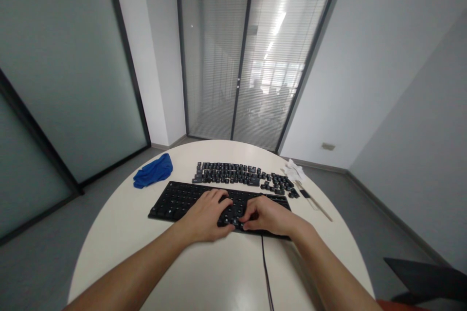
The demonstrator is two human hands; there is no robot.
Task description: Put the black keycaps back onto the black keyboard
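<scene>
A black keyboard lies across the round table, its cable leaving from the edge closest to me. Many of its key positions around my hands show bare round sockets without caps. My left hand rests over the middle of the keyboard, fingers on top and thumb at the near edge, holding it. Just right of that thumb, my right hand is closed in a pinch at a small black keycap by the near edge. The fingertips partly hide it.
Loose black keycaps lie in rows behind the keyboard, with a looser cluster at their right. A blue cloth sits at the left. White crumpled tissue and a thin stick-like tool lie at the right. The cable runs toward me.
</scene>
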